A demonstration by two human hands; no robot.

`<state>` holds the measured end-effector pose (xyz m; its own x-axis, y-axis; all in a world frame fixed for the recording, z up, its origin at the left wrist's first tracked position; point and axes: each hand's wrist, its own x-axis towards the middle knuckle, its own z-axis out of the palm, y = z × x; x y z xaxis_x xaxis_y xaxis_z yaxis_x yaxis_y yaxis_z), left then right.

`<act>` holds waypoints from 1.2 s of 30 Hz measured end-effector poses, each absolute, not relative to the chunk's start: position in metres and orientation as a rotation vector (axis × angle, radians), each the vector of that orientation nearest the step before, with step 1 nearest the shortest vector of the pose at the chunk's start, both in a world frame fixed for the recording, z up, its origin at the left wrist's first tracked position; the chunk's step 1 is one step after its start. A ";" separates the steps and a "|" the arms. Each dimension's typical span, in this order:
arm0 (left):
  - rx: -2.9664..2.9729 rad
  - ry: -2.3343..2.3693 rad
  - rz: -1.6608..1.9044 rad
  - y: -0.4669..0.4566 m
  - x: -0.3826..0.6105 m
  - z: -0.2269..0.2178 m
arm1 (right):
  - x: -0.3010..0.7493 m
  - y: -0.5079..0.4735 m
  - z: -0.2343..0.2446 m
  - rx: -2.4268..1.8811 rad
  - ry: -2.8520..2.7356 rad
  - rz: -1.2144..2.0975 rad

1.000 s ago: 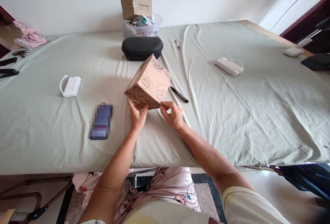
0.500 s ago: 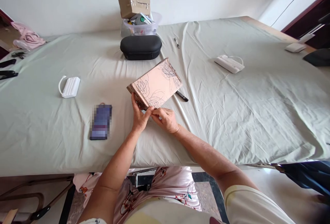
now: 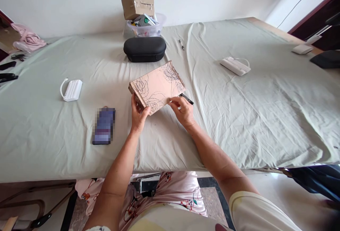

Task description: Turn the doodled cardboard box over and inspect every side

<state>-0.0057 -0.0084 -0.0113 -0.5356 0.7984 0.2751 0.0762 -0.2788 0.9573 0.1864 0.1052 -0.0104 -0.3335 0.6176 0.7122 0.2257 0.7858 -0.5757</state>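
Two hands [image 3: 139,119] [image 3: 185,112] on one box [image 3: 160,88]

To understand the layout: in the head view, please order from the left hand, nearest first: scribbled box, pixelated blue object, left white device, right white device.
1. Scribbled box: in the left hand.
2. Pixelated blue object: to its left.
3. Left white device: farther left.
4. Right white device: far right.

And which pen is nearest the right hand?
The black marker just beyond the right hand, partly hidden; the other pen lies far back, right of the black case.
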 end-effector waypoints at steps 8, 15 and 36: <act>1.138 1.416 1.870 -0.010 -0.014 -0.004 | 0.204 0.141 -0.014 -0.859 -1.614 0.432; 0.859 1.406 1.869 -0.008 -0.017 -0.010 | 0.200 0.137 -0.018 -0.751 -1.565 0.638; 0.993 1.885 1.979 -0.011 -0.029 -0.008 | 0.193 0.109 0.000 -0.592 -1.739 0.759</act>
